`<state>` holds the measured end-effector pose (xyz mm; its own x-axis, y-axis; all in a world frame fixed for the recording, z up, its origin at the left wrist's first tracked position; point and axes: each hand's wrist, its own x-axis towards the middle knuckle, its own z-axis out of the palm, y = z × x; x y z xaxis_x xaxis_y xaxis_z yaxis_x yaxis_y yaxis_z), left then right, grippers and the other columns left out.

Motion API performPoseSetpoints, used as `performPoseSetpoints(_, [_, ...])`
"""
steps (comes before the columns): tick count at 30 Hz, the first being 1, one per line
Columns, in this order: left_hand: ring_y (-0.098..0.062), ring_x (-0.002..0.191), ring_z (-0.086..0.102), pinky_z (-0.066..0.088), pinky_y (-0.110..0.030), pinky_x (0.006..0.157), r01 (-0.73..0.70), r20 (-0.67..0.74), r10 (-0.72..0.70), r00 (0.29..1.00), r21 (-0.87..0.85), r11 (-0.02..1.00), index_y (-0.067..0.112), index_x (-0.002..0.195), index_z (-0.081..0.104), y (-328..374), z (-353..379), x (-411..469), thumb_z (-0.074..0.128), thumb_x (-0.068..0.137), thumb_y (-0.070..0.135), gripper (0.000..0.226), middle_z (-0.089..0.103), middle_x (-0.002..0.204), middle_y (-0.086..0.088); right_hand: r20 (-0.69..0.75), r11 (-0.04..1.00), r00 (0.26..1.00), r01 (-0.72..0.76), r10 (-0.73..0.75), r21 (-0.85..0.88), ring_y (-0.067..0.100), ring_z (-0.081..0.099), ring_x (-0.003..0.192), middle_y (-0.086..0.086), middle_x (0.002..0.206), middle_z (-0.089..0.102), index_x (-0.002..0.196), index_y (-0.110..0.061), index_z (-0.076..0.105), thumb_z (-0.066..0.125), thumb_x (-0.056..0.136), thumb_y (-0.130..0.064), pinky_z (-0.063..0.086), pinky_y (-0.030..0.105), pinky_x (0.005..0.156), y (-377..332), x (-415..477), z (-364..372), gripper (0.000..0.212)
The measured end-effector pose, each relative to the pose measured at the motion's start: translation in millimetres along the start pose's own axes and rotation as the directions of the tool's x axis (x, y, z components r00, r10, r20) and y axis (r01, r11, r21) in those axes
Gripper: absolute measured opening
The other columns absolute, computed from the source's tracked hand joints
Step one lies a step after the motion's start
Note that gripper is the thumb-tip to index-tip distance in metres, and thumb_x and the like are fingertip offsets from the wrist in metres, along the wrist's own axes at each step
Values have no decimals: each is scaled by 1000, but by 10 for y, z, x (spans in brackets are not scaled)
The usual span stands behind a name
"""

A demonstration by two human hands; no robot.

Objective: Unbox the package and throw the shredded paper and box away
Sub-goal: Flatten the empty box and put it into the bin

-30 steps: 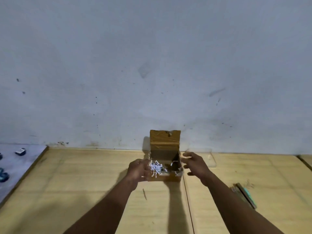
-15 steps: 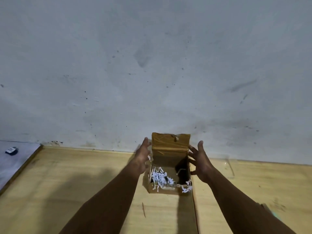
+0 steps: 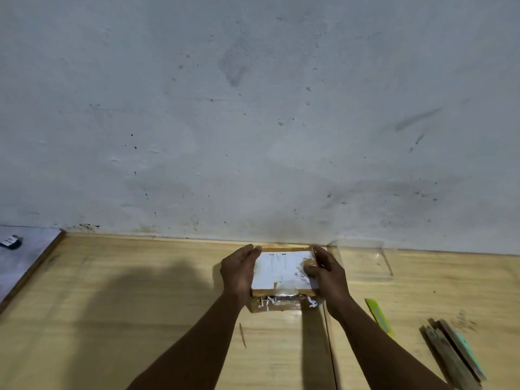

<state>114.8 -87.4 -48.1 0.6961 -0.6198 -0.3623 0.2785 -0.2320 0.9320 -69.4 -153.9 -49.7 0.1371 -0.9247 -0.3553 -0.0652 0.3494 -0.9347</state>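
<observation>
Far left: a grey surface (image 3: 19, 266) adjoins the table. It carries a small dark object with a white label (image 3: 11, 242); what the object is cannot be told.

The light wooden table top (image 3: 126, 291) runs along the foot of a scuffed grey-white wall (image 3: 253, 108).

Left hand (image 3: 239, 273): the palm lies against the left side wall of the brown cardboard box (image 3: 281, 273). The fingers are nearly straight and reach to the far left corner. The hand presses the side and does not wrap round it.

The box rests on the table top, near the wall, between both hands. Its lid flap is folded down flat, and a white printed label covers the top face. Along the near edge a narrow gap shows under the lid. Strips of white shredded paper (image 3: 267, 302) protrude from this gap, and another tuft shows at the near right corner.

Right hand (image 3: 326, 273): the thumb bears on the right part of the lid, and the fingers curl along the right side wall, so the hand grips the box.

Just right of this hand stands a clear plastic container (image 3: 363, 260), blurred and hard to make out. Nearer the viewer lies a yellow-green flat strip (image 3: 378, 316). Far right lies a bundle of thin wooden slats with a teal edge (image 3: 453, 353).
</observation>
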Motion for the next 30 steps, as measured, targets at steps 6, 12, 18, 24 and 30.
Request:
performPoseSetpoints(6, [-10,109,64,52,-32,100,-131,16,130,991,176,976,9,127,64,-151,37,-77,72,84,0,45,67,125,-1,28,970,999,39,-33,-242,22,60,118,-2,137,58,145,-39,39,63,84,-55,50,46,100,157,-101,116,67])
performPoseSetpoints(12, [-8,109,60,49,-22,95,-114,-32,120,992,148,982,9,129,62,-166,164,-113,64,89,-1,42,64,129,-2,-6,939,999,48,-53,-340,18,62,108,-3,126,64,146,-31,39,60,91,-48,52,38,95,78,-157,151,61])
performPoseSetpoints(18, [-8,106,61,51,-30,100,-112,32,109,994,122,986,11,128,64,71,198,-305,64,89,-1,41,66,126,1,-76,950,996,14,-40,-311,22,62,113,-2,132,61,140,-32,46,61,76,-65,52,48,97,-9,-288,-1,73])
performPoseSetpoints(24, [-7,99,61,49,-25,97,-149,80,137,987,174,973,10,125,66,202,62,-716,62,88,-1,39,69,121,-3,-159,952,986,-6,-46,-307,22,61,109,1,126,63,139,-27,49,63,86,-47,51,43,96,-168,-838,-115,59])
performPoseSetpoints(30, [-8,104,60,46,-21,93,-97,168,70,983,160,982,12,124,67,75,-306,-1495,61,88,-1,39,67,123,-3,-242,954,970,-51,-23,-297,22,61,107,3,123,63,138,-24,49,64,87,-45,50,45,97,-56,-1811,-357,57])
